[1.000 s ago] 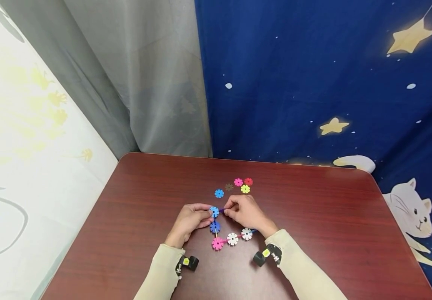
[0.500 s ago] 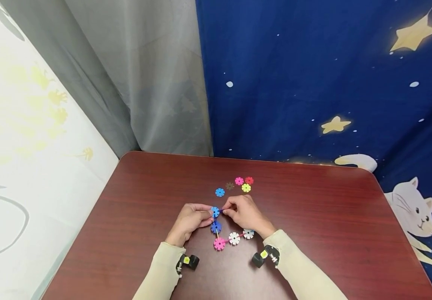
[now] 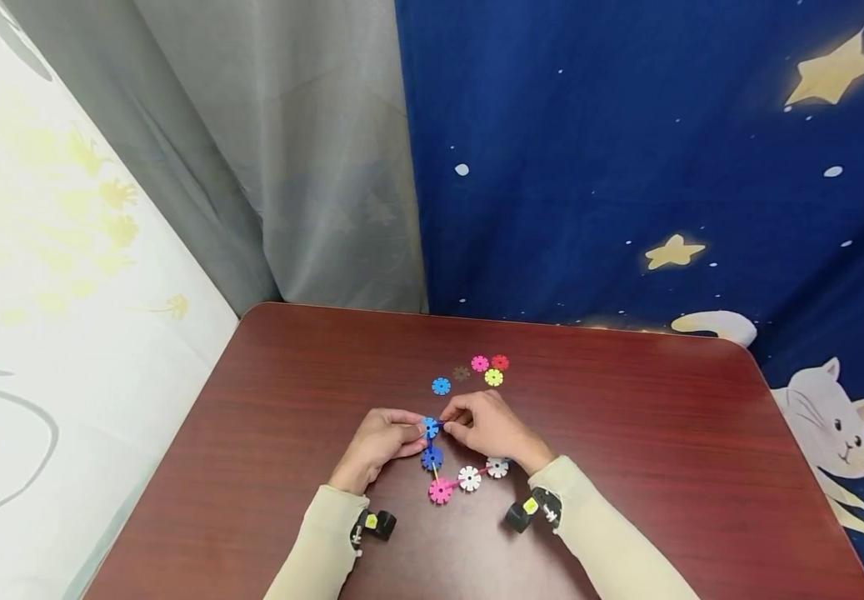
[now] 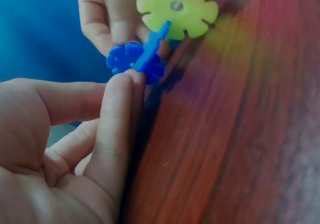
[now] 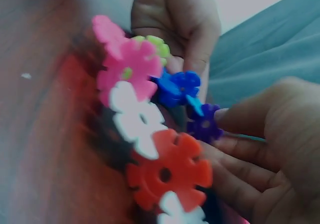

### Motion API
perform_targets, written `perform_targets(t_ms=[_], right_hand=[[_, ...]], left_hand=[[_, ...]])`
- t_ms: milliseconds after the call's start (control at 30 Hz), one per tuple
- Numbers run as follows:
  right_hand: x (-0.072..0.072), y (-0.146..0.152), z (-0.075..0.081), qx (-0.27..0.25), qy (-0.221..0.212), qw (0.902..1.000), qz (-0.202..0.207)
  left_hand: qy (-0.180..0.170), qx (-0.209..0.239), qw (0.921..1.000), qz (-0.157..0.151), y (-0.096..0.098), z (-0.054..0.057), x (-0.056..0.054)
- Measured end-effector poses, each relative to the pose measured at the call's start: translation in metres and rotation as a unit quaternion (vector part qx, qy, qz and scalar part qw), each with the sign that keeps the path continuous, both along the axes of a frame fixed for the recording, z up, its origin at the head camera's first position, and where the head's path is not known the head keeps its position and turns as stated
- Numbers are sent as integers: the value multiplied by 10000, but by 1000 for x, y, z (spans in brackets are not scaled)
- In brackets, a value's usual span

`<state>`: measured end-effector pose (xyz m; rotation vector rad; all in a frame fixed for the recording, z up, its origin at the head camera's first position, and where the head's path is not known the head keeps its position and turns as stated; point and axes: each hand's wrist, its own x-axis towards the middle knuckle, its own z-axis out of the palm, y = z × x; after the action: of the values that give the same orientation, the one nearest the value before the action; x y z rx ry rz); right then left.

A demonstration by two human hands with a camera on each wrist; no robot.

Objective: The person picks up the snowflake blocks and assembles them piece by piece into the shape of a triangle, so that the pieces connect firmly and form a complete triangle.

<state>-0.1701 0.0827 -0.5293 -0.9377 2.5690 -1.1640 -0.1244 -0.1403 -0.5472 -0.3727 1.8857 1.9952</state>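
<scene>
My left hand [image 3: 382, 437] pinches a light blue notched disc [image 3: 430, 427] between thumb and fingertips. Opposite it, my right hand [image 3: 491, 421] pinches a purple notched disc [image 5: 205, 125] at the edge of the light blue one. A chain of interlocked discs runs from there toward me: a darker blue disc [image 3: 432, 458], a yellow-green one [image 4: 160, 13] on edge, a pink disc [image 3: 441, 492], then a white disc [image 3: 469, 478], a red disc [image 5: 170, 171] and another white disc [image 3: 497, 467]. My right wrist partly hides the chain's far end in the head view.
Loose discs lie beyond my hands on the brown table [image 3: 312, 367]: light blue [image 3: 441, 386], brownish [image 3: 461, 373], pink [image 3: 480, 363], red [image 3: 501, 362] and yellow-green [image 3: 494, 377]. Grey [image 3: 334, 167] and blue [image 3: 551, 208] curtains hang behind the table.
My right fingertips have come slightly left, closer to the light blue disc, with the purple disc between them. My left hand keeps its pinch. The pink end of the chain has shifted slightly right.
</scene>
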Motion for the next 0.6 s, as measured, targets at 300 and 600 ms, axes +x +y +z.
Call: perform_targets(t_ms=[300,600], right_hand=[[-23,-1,8,164,-130,9996,-207],[-52,-17,2,1015,140,9946,-132]], left_hand=[[23,164,9997,-198,-4,0,-1],[57,105,9997,-203,-2,3,1]])
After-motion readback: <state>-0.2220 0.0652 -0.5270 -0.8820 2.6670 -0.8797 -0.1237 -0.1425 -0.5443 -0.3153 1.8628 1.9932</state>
